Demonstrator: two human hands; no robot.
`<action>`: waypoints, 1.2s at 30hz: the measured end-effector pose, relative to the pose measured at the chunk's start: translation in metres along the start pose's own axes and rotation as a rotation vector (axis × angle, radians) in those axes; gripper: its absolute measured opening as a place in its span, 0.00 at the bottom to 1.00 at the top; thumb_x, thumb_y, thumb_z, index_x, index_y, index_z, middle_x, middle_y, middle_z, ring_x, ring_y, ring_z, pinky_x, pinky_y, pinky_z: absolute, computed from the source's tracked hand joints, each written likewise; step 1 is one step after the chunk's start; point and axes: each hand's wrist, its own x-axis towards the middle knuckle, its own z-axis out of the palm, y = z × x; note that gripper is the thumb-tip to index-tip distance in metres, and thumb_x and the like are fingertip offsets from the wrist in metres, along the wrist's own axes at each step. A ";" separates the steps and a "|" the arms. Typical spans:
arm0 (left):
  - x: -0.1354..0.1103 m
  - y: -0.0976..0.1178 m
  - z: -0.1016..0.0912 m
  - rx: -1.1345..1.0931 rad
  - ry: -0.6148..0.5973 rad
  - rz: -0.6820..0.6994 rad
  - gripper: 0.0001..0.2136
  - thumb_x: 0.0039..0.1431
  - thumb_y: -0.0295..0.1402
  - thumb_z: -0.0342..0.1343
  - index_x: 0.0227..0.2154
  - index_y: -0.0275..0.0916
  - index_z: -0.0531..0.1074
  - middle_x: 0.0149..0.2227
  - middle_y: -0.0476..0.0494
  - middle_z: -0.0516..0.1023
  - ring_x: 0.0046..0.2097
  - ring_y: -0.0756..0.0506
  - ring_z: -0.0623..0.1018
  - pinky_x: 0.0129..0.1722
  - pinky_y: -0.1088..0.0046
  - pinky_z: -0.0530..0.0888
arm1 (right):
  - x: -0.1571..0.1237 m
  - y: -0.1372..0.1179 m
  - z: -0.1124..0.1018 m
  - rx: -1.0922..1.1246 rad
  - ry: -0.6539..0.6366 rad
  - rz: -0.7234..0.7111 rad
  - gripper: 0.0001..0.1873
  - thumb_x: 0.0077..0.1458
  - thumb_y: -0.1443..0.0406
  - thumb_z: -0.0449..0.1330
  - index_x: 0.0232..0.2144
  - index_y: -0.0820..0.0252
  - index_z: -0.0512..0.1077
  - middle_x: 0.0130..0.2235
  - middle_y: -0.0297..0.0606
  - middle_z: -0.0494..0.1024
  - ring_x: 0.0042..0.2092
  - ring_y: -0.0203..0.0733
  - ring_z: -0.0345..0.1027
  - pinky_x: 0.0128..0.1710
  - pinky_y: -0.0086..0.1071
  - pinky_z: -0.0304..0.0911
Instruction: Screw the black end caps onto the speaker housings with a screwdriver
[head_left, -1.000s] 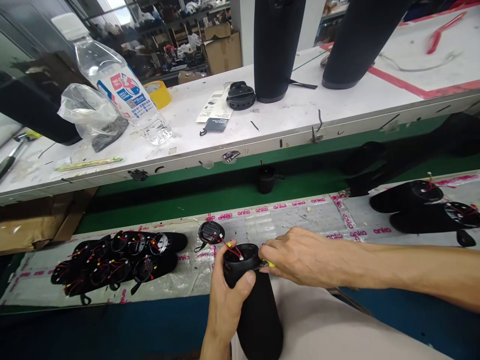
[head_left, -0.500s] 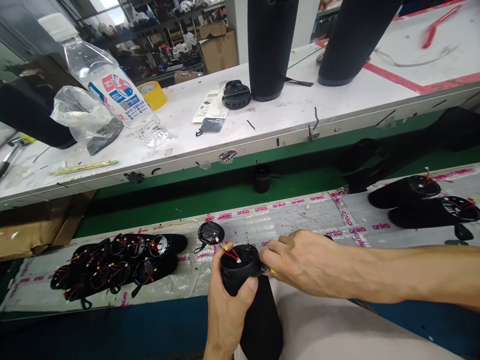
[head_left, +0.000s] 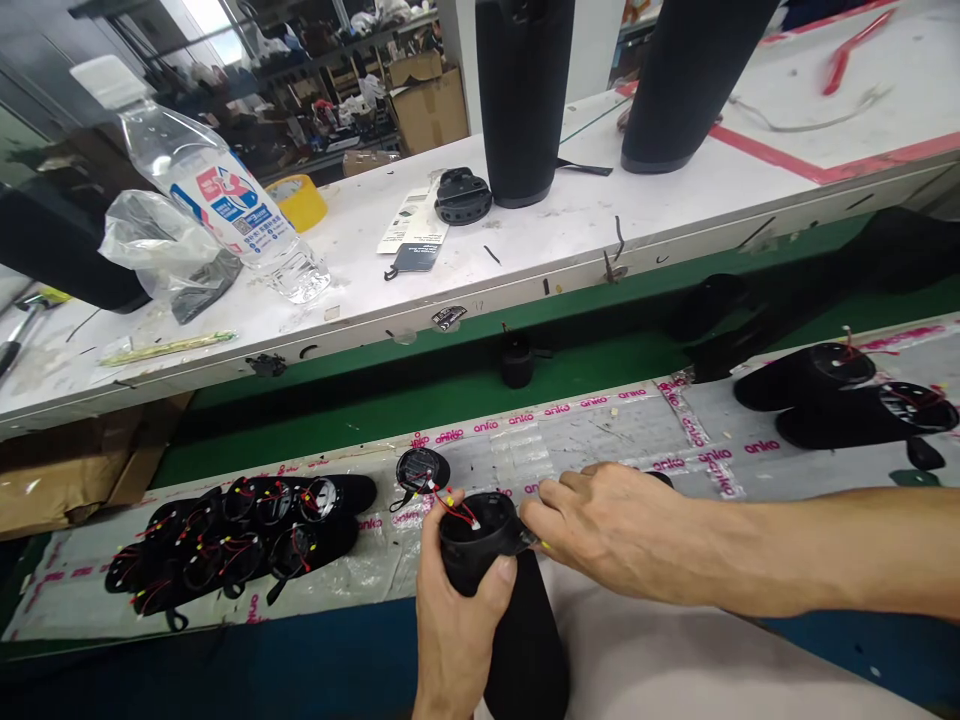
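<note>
My left hand (head_left: 461,620) is wrapped round the open upper end of a black cylindrical speaker body (head_left: 531,640), thumb on the near side. The body slants downward against my light-coloured clothing. Inside its round rim lie red and black wires (head_left: 463,516) with a small white plug. My right hand (head_left: 592,525) is closed at the right side of the rim. A dark strip and a bit of yellow show by its fingertips, but what it grips is mostly hidden. Just beyond the left hand, a round black end cap (head_left: 422,468) with a strap rests on the taped surface.
Several similar black bodies (head_left: 232,540) with red wires lie at the left, and two more (head_left: 832,395) at the right. On the white shelf (head_left: 360,290) stand a water bottle (head_left: 217,190), yellow tape (head_left: 301,202), a black cap (head_left: 462,196) and upright black cylinders (head_left: 525,110).
The view has shifted slightly. Both hands keep nearly the same hold on the speaker body, with the right hand still at the rim's side.
</note>
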 end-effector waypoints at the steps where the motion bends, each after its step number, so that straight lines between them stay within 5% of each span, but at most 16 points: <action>1: 0.000 0.000 0.000 0.009 0.003 0.004 0.33 0.49 0.48 0.65 0.57 0.43 0.67 0.58 0.39 0.75 0.61 0.32 0.72 0.63 0.53 0.64 | 0.000 0.000 0.001 0.002 -0.003 0.004 0.04 0.65 0.71 0.52 0.38 0.58 0.62 0.31 0.35 0.69 0.25 0.37 0.57 0.24 0.37 0.37; 11: -0.004 0.006 0.006 0.064 0.055 -0.044 0.30 0.50 0.44 0.64 0.56 0.43 0.67 0.56 0.40 0.76 0.60 0.33 0.73 0.61 0.53 0.65 | 0.000 -0.001 0.000 -0.053 -0.061 0.004 0.10 0.57 0.75 0.55 0.38 0.57 0.61 0.30 0.33 0.67 0.24 0.38 0.57 0.23 0.38 0.34; 22: -0.010 0.014 0.012 0.124 0.117 -0.085 0.32 0.51 0.45 0.63 0.58 0.41 0.66 0.56 0.38 0.76 0.59 0.34 0.73 0.60 0.54 0.66 | 0.009 0.004 -0.003 -0.038 -0.079 -0.033 0.04 0.64 0.70 0.52 0.38 0.57 0.60 0.28 0.31 0.67 0.22 0.37 0.55 0.22 0.38 0.33; 29: -0.008 0.012 0.012 0.134 0.144 -0.091 0.30 0.51 0.49 0.62 0.55 0.42 0.68 0.53 0.39 0.77 0.57 0.34 0.74 0.58 0.56 0.68 | 0.009 0.002 0.002 -0.043 -0.034 -0.081 0.11 0.57 0.74 0.54 0.42 0.60 0.61 0.29 0.32 0.68 0.22 0.37 0.57 0.22 0.38 0.33; 36: -0.007 0.013 0.011 0.070 0.144 -0.069 0.31 0.50 0.49 0.63 0.55 0.42 0.68 0.54 0.39 0.76 0.57 0.34 0.74 0.58 0.57 0.66 | 0.009 -0.001 0.005 -0.030 -0.002 -0.023 0.07 0.59 0.73 0.53 0.39 0.59 0.61 0.29 0.33 0.69 0.24 0.37 0.58 0.23 0.37 0.34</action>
